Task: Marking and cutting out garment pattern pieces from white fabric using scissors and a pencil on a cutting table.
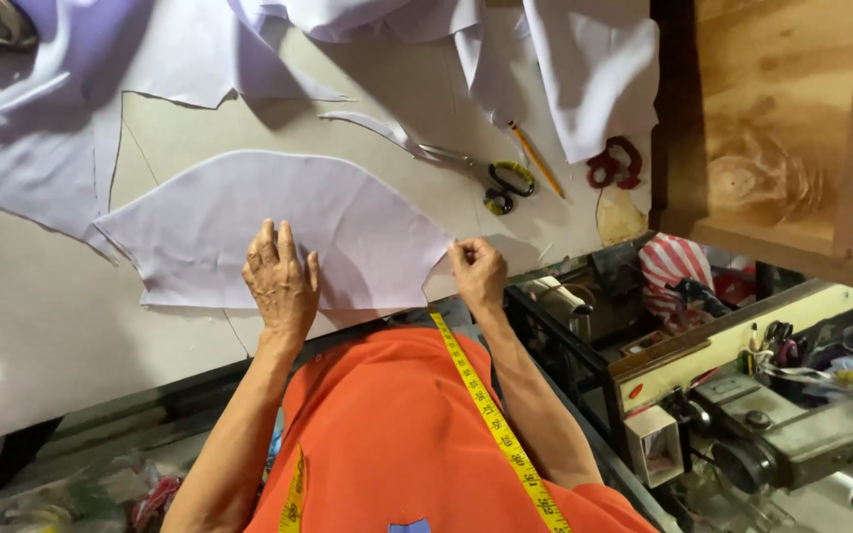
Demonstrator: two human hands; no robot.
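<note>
A curved cut piece of pale lilac fabric [278, 222] lies flat on the cream worktable [41, 316]. My left hand [281, 281] rests palm down on its near edge, fingers spread. My right hand [476, 271] pinches the fabric piece's right corner between closed fingers. A yellow measuring tape [491, 419] hangs around my neck over an orange shirt.
Scissors with black and yellow handles [496, 183], a yellow pencil [537, 160] and red-handled scissors [614, 163] lie at the far right of the table. More lilac fabric [41, 99] is spread at the back. A wooden shelf [782, 128] and a sewing machine [792, 424] stand to the right.
</note>
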